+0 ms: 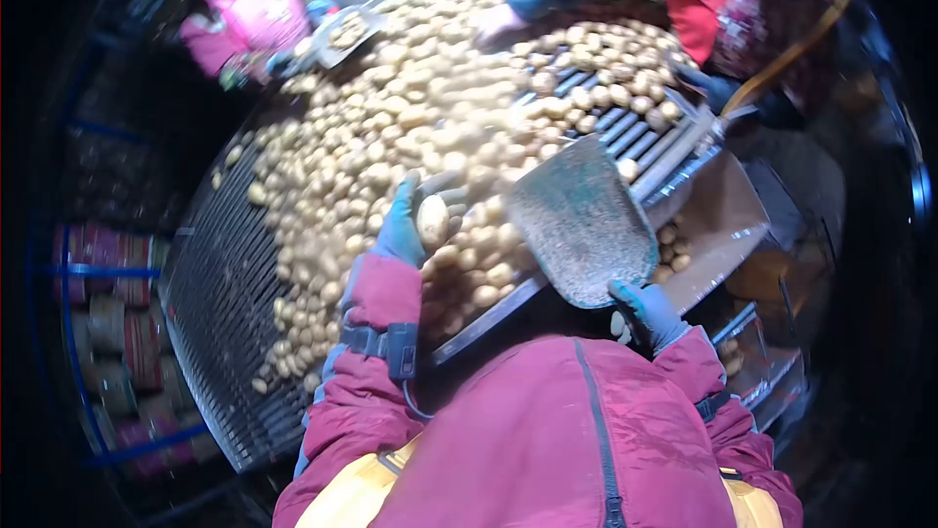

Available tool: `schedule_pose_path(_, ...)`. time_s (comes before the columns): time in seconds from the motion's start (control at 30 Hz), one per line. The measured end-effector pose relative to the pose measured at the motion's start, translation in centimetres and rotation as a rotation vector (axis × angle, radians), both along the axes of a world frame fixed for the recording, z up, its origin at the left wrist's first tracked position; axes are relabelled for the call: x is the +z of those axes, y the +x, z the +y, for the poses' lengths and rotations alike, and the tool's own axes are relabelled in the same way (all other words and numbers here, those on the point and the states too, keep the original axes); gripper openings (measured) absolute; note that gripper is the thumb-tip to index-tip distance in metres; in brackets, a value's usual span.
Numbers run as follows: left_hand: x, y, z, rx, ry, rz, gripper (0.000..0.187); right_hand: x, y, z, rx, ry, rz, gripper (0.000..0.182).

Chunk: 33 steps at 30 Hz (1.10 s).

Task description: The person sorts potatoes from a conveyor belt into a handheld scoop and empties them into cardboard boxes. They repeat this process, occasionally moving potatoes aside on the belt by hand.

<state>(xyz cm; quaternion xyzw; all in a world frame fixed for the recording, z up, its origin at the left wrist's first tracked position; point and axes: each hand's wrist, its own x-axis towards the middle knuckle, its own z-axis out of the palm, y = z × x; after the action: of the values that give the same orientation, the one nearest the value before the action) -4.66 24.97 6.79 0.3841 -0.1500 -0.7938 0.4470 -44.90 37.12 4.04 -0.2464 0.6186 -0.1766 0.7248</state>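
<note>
My left hand (pixel 405 223), in a blue-grey glove, is at the near edge of a large heap of potatoes (pixel 381 127). Its thumb and fingers are round one pale potato (pixel 433 221). A worn green scoop (pixel 586 220) rests tilted over the right side of the slatted table (pixel 220 264), and its wide pan looks empty of potatoes. My right hand (pixel 645 313), also gloved, is closed at the near end of that scoop, where the handle is mostly hidden by the fingers.
A co-worker in pink with a scoop (pixel 344 35) stands at the back left. Another co-worker's bare-looking hand (pixel 496 25) reaches over the heap at the back right. A cardboard box (pixel 718 225) with potatoes stands right of the table, and filled sacks (pixel 127 342) lie at the left.
</note>
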Motion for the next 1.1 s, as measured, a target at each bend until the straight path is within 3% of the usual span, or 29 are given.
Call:
schedule_pose_path(0.1, 2.6, -5.6, -0.8, -0.112, 0.004, -0.090, 0.064, -2.0, -2.5, 2.0, 0.067, 0.072, -0.071, 0.049)
schedule_pose_path(0.17, 2.7, -9.0, -1.6, -0.234, -0.111, -0.097, 0.074, -1.4, -3.4, 3.4, 0.112, 0.099, -0.018, 0.050)
schedule_pose_path(0.23, 3.0, -12.2, -2.5, -0.401, -0.123, -0.335, 0.071, 0.6, -3.7, 4.2, 0.114, 0.139, -0.040, 0.050)
schedule_pose_path(0.3, 2.5, -15.2, -3.2, -0.546, -0.128, -0.348, 0.067, -4.8, -3.5, 6.8, 0.166, -0.025, 0.104, 0.056)
schedule_pose_path(0.37, 3.5, -18.9, -3.4, -0.602, -0.074, -0.322, 0.051, -1.7, -4.1, 6.4, 0.206, 0.002, 0.106, 0.059)
schedule_pose_path(0.4, 3.7, -21.0, -2.9, -0.684, -0.319, -0.620, 0.036, -0.6, -4.4, 6.3, 0.230, 0.018, 0.102, 0.061)
schedule_pose_path(0.43, 3.9, -22.7, -3.1, -0.664, -0.250, -0.499, 0.036, -0.8, -4.7, 6.6, 0.217, 0.033, 0.093, 0.062)
schedule_pose_path(0.5, 1.6, -25.5, -3.5, -0.775, -0.615, -0.653, 0.037, -1.2, -5.4, 7.3, 0.191, 0.058, 0.081, 0.064)
schedule_pose_path(0.53, 2.3, -27.4, -3.8, -0.789, -0.327, -0.510, 0.038, -0.4, -5.7, 7.4, 0.156, 0.061, 0.072, 0.062)
schedule_pose_path(0.57, 0.6, -28.3, -3.7, -0.884, -0.748, -0.703, 0.038, -0.8, -5.9, 7.8, 0.134, 0.053, 0.064, 0.061)
schedule_pose_path(0.7, -0.3, -33.9, -4.3, -0.764, -0.025, -0.349, 0.039, -3.7, -6.1, 9.6, 0.033, 0.028, 0.072, 0.054)
schedule_pose_path(0.77, -3.4, -34.4, -4.8, -0.720, -0.080, -0.333, 0.042, -4.1, -6.1, 10.2, -0.008, 0.030, 0.072, 0.051)
schedule_pose_path(0.8, -1.2, -34.9, -3.8, -0.719, -0.138, -0.311, 0.045, -3.8, -6.3, 10.5, -0.018, 0.041, 0.062, 0.049)
schedule_pose_path(0.93, -2.6, -35.9, -4.2, -0.754, -0.179, -0.268, 0.049, -3.3, -6.5, 11.3, -0.050, 0.036, 0.092, 0.048)
schedule_pose_path(1.03, -3.2, -37.5, -3.8, -0.721, -0.370, -0.367, 0.053, -2.9, -6.7, 11.6, -0.107, 0.059, 0.058, 0.051)
schedule_pose_path(1.1, -2.8, -37.5, -3.8, -0.745, -0.484, -0.456, 0.054, -3.4, -6.9, 12.0, -0.025, -0.130, 0.078, 0.051)
